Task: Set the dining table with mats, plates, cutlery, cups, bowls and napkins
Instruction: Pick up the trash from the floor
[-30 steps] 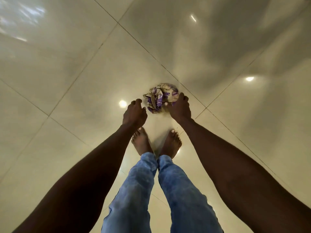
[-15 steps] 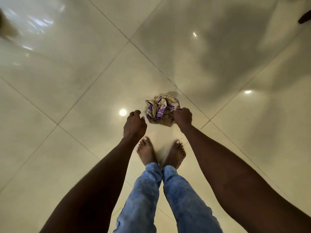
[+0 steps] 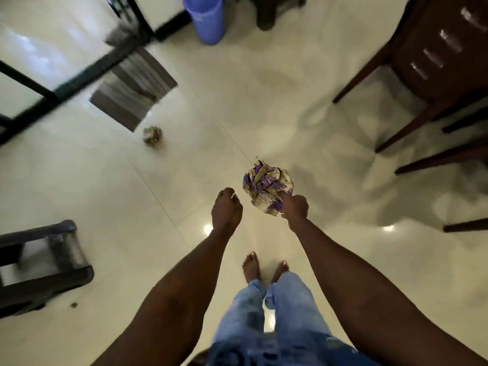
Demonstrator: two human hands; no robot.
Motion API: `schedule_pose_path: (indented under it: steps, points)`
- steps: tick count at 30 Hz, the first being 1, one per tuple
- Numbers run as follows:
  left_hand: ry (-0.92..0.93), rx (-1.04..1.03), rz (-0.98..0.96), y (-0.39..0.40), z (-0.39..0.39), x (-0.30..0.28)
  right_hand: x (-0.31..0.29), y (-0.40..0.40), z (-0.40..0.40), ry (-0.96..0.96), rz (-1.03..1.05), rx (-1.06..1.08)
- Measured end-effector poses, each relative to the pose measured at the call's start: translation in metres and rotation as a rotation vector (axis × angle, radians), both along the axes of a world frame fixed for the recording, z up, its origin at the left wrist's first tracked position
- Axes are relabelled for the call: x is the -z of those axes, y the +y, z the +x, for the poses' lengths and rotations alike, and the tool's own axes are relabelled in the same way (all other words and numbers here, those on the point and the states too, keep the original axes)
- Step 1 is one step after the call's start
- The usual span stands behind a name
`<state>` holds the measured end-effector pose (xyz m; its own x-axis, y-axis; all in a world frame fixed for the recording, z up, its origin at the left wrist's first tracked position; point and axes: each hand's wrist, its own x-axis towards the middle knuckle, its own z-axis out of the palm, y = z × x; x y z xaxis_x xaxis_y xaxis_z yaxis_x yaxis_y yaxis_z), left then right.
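Gripping the crumpled paper (image 3: 266, 187) by its lower edge, your right hand (image 3: 294, 207) holds it above the floor (image 3: 303, 101). Your left hand (image 3: 226, 208) hangs beside it, loosely curled, holding nothing. A 2nd wad (image 3: 152, 135) lies near the mat (image 3: 133, 87).

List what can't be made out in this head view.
- Paper wad: print unreadable, crumpled; right hand covers its lower edge.
- Small ball on the floor: blurred, material unclear.
- Chair: cut off by the right edge.
- Blue bin: top cut off by the upper edge.
- Left hand: fingertips curled, blurred.
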<state>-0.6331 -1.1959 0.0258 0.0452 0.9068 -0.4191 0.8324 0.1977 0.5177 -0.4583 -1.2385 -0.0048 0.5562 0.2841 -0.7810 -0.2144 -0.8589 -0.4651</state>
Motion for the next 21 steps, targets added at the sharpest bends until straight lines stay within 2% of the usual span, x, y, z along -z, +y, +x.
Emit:
schedule_pose_path:
  steps: [3, 6, 12, 17, 21]
  points:
    - [-0.025, -0.028, 0.057, 0.025, -0.007, -0.054, -0.054, 0.028, -0.013, -0.024, 0.059, -0.048]
    - [-0.032, -0.072, 0.093, 0.048, -0.013, -0.081, -0.086, 0.055, -0.026, -0.034, 0.086, -0.079]
    - [0.007, -0.099, 0.096, 0.129, -0.01, -0.077, -0.109, 0.144, -0.014, -0.036, 0.143, -0.035]
    - [0.037, -0.109, 0.067, 0.228, 0.015, -0.074, -0.104, 0.241, 0.022, 0.05, 0.164, 0.016]
    - [0.069, -0.051, 0.085, 0.323, 0.041, -0.088, -0.129, 0.339, 0.054, 0.065, 0.226, 0.02]
